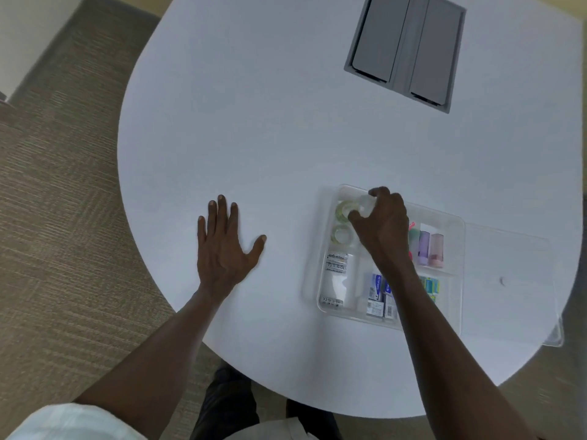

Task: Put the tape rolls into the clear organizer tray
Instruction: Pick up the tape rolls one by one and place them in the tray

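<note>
A clear organizer tray (pixel 451 217) sits on the white table at the right. Its far left compartment holds two greenish tape rolls, one (pixel 344 208) behind the other (pixel 342 234). My right hand (pixel 382 217) is over that compartment, fingers curled around a pale clear tape roll (pixel 365 203) beside the far green roll. My left hand (pixel 224 242) lies flat on the table to the left of the tray, fingers spread, holding nothing.
Other tray compartments hold battery packs (pixel 336 263), small boxes (pixel 376 295), purple and pink tubes (pixel 428 246) and teal clips (pixel 431 285). A clear lid (pixel 514 281) lies to the right of the tray. A grey cable hatch (pixel 406 49) is set in the far tabletop.
</note>
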Action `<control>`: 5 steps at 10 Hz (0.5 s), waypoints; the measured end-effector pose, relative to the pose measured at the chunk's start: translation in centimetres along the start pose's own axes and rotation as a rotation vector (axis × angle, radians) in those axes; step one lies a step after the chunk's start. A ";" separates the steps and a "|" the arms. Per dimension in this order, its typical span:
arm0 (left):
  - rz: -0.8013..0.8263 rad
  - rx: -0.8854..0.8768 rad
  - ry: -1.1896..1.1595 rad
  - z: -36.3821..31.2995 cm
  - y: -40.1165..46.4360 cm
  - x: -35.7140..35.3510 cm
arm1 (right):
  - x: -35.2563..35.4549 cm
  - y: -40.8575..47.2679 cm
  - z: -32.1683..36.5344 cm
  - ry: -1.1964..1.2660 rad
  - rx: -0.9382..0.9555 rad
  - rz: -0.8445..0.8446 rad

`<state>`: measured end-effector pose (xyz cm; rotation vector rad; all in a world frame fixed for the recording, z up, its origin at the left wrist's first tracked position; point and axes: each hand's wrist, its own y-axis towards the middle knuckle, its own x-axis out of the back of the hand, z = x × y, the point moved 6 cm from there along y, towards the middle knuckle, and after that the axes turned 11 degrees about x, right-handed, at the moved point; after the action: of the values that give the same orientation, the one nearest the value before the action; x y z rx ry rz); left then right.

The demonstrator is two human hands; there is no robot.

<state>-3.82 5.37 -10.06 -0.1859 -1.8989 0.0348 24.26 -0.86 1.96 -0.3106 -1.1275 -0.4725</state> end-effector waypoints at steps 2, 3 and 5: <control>-0.009 -0.003 -0.020 -0.1 0.0 0.1 | -2.4 -1.7 -0.7 -0.090 0.056 0.120; -0.014 -0.002 -0.011 -0.1 -0.1 0.1 | -3.7 -2.1 -0.3 -0.110 0.097 0.165; 0.007 -0.001 -0.003 -0.1 0.0 0.0 | -4.8 -1.0 -0.4 -0.087 0.033 0.233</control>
<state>-3.76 5.35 -10.05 -0.1928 -1.9019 0.0389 22.39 -0.96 -2.55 -0.4314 -1.1652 -0.2357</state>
